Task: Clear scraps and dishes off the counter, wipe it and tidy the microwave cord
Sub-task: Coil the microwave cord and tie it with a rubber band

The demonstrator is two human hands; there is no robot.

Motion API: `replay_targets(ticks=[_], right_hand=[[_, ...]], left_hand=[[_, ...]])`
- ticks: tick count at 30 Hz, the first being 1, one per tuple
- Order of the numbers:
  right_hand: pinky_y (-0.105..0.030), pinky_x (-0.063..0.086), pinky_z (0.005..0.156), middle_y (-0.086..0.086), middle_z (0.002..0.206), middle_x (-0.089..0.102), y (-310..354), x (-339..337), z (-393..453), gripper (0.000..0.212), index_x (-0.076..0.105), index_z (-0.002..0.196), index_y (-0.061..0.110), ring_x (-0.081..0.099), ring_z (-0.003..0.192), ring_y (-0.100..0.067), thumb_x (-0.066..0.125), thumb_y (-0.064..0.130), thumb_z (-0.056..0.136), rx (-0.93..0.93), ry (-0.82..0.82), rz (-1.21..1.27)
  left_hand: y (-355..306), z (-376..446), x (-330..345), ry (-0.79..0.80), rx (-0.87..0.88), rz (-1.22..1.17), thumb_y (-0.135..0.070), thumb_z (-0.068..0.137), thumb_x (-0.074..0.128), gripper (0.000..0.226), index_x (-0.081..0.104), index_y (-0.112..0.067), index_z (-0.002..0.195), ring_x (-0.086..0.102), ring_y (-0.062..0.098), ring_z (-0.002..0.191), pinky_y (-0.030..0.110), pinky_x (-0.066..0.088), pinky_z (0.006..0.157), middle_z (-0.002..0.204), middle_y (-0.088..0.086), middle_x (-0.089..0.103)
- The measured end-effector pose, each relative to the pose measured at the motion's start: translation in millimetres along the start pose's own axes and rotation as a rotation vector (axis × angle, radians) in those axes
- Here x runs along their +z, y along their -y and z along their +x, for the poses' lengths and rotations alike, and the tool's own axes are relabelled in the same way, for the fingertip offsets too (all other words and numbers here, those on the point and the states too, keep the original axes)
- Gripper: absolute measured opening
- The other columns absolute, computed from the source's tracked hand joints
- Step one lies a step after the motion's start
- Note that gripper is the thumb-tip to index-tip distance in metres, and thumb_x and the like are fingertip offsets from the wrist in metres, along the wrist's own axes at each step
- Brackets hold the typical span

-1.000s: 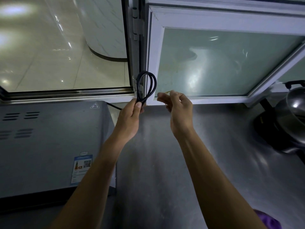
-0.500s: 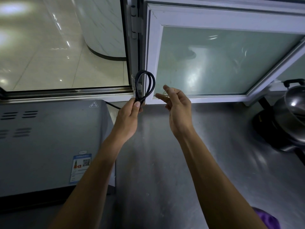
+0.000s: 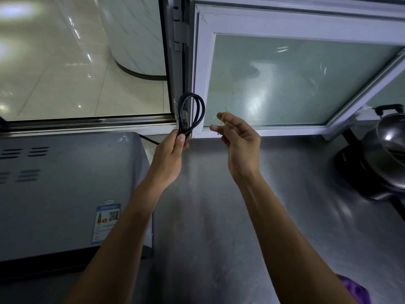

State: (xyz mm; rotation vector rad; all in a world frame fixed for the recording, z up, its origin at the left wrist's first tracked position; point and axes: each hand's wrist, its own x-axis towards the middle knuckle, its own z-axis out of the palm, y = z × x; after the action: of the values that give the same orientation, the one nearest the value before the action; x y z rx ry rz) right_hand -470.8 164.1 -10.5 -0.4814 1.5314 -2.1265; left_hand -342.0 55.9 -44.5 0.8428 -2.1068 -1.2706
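Cord: the black rubber-sheathed microwave cord [image 3: 191, 113] is folded into a bundle of upright loops, held up in front of the white window frame [image 3: 206, 62]; one strand trails down and left behind the appliance.
Left hand: the left hand [image 3: 169, 154] grips the bundle at its base, thumb pressed across the gathered strands, so the loops stand clear above the fist.
Right hand: the right hand [image 3: 238, 141] is raised just beside the loops, apart from them, fingers loosely bent and partly spread.
Band: a thin yellow rubber band [image 3: 224, 118] sits around the right fingertips [image 3: 221, 116]; how many fingers it circles is too small to tell.
Microwave: the grey metal microwave [image 3: 65, 189] with vent slots and a blue-and-white label stands on the left, its back corner near where the strand disappears.
Counter: the brushed stainless steel counter [image 3: 219, 216] runs under both forearms; no scraps or dishes show on the part in view.
Surroundings: a dark metal pot with a shiny lid [image 3: 388, 154] sits at the right edge, and a purple object [image 3: 352, 288], only partly in frame, lies at the bottom right.
Step in hand: cord tidying, likely the closing part of the task, with the bundle formed but not yet bound.
Next move: probably stretching the band open and slipping it over the loop tops, down to the left grip, then doubling it if slack; the left grip must keep the strands together.
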Motion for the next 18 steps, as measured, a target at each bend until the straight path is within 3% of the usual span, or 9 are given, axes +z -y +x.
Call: replay_targets(ticks=[5,8,12,16,18], right_hand=[[-0.021,0.053,0.070,-0.012,0.108,0.075,0.6,2.3,-2.2,0.017,0.067,0.106,-0.005,0.072,0.073,-0.021,0.061,-0.008,0.090,-0.008,-0.022,0.032],[-0.019,0.053,0.067,-0.014,0.098,0.075,2.8,3.8,-5.1,0.012,0.064,0.096,-0.003,0.072,0.079,-0.028,0.065,-0.010,0.087,-0.036,-0.033,0.038],[-0.019,0.053,0.067,-0.016,0.088,0.075,3.3,4.5,-6.2,0.023,0.052,0.089,0.006,0.072,0.080,-0.033,0.070,-0.008,0.085,-0.077,-0.025,0.039],[-0.016,0.050,0.065,-0.016,0.089,0.074,-1.4,2.4,-5.1,0.011,0.067,0.088,-0.001,0.070,0.067,-0.021,0.075,0.006,0.087,-0.118,-0.045,-0.060],[-0.015,0.049,0.066,-0.012,0.091,0.076,-3.6,0.4,-5.3,0.015,0.073,0.094,-0.001,0.071,0.068,-0.019,0.074,0.013,0.088,-0.112,-0.051,-0.101]], left_hand=[[1.2,-1.1,0.5,0.005,-0.007,0.003,-0.022,0.109,0.033,0.029,0.061,-0.016,0.111,0.055,-0.014,0.081,0.004,0.035,0.069,0.089,-0.010,0.060],[0.6,-0.9,0.4,0.003,-0.005,0.000,-0.022,0.109,0.033,0.029,0.061,-0.016,0.111,0.055,-0.013,0.082,0.007,0.036,0.070,0.090,-0.010,0.060],[-0.1,0.8,-0.4,-0.005,-0.006,0.016,-0.022,0.109,0.033,0.031,0.062,-0.011,0.111,0.055,-0.014,0.081,0.006,0.036,0.071,0.091,-0.006,0.061],[-1.8,-0.6,-0.6,-0.006,0.003,0.016,-0.020,0.109,0.033,0.029,0.061,-0.014,0.109,0.055,-0.015,0.080,0.003,0.034,0.069,0.089,-0.013,0.059],[-2.5,-1.9,-0.5,-0.004,0.009,0.016,-0.020,0.109,0.033,0.027,0.060,-0.016,0.108,0.055,-0.016,0.080,0.002,0.034,0.069,0.089,-0.015,0.059]])
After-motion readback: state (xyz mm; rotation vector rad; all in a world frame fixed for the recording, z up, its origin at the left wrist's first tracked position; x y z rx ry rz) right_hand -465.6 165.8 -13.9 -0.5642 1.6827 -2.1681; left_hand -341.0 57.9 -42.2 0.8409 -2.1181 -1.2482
